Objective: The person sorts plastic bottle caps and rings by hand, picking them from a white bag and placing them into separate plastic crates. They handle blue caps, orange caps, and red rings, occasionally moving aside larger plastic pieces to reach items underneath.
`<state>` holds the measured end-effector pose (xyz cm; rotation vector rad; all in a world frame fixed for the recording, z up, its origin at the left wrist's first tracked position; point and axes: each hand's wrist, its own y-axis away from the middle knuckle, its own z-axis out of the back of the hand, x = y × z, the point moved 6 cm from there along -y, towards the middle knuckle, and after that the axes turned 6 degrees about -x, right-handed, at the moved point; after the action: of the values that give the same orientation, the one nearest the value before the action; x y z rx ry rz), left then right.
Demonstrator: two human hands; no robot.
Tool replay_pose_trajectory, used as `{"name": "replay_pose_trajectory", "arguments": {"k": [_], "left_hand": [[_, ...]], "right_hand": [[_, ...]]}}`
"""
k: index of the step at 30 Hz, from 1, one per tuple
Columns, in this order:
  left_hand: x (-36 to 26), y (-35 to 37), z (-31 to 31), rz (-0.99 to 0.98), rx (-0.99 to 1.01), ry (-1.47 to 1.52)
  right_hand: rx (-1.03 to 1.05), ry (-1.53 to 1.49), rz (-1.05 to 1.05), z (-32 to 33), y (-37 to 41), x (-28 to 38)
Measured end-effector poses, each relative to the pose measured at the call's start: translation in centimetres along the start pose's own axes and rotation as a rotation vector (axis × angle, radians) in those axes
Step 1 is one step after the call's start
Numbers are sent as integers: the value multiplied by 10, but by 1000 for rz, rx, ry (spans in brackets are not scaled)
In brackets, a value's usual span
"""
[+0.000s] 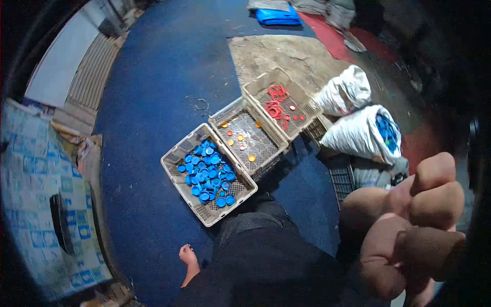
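At the lower right, very close to the camera, my right hand (414, 225) is closed with its fingers curled; anything inside them is hidden. My left hand (189, 255) hangs low over the blue floor, left of my dark clothing, its fingers curled and too small to show what they hold, if anything. Nearest to it is a crate (183, 198) with many blue caps (207, 171). Beside that crate stands a second one (283, 149) with several orange and red caps (240, 137). A third crate (249, 88) contains red rings (274, 109) and small red pieces. Neither hand touches a crate.
White sacks (353, 135) lie right of the crates, one open with blue material (387, 132). A dark crate (341, 180) stands below them. Blue folded sheeting (279, 16) lies at the top. Patterned sheeting (41, 204) covers the left side.
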<state>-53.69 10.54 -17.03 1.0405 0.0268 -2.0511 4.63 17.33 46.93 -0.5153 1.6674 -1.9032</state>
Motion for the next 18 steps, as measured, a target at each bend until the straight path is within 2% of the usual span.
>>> {"name": "replay_pose_trajectory", "arguments": {"k": [2, 4, 7, 9, 10, 12, 14, 15, 16, 17, 18], "left_hand": [[-18, -1, -3, -111, 15, -116], [-30, -4, -14, -168, 49, -146], [-35, -19, -36, -358, 88, -246], [-42, -11, -51, -486, 124, -310], [-49, 3, -55, -531, 147, -345], [-58, 33, -61, -597, 201, -413], [-59, 62, -80, -613, 341, -488], [-54, 79, -95, -602, 440, -530], [-50, 99, -112, -588, 548, -575], [-51, 121, -130, -575, 660, -628], [-52, 143, -149, -569, 774, -676]], "right_hand": [[106, 92, 34, 29, -11, 5], [9, 142, 45, 64, -10, 12], [-457, 147, 83, 127, 40, 21], [-277, 526, -75, 198, 120, 18], [-283, 629, -356, 216, 180, 15], [-131, 882, -953, 248, 315, 14], [-77, 713, -1578, 264, 447, 63], [96, 850, -1555, 275, 506, 107], [243, 824, -1855, 291, 572, 163], [269, 783, -2014, 302, 628, 226], [882, 777, -1904, 315, 686, 279]]}}
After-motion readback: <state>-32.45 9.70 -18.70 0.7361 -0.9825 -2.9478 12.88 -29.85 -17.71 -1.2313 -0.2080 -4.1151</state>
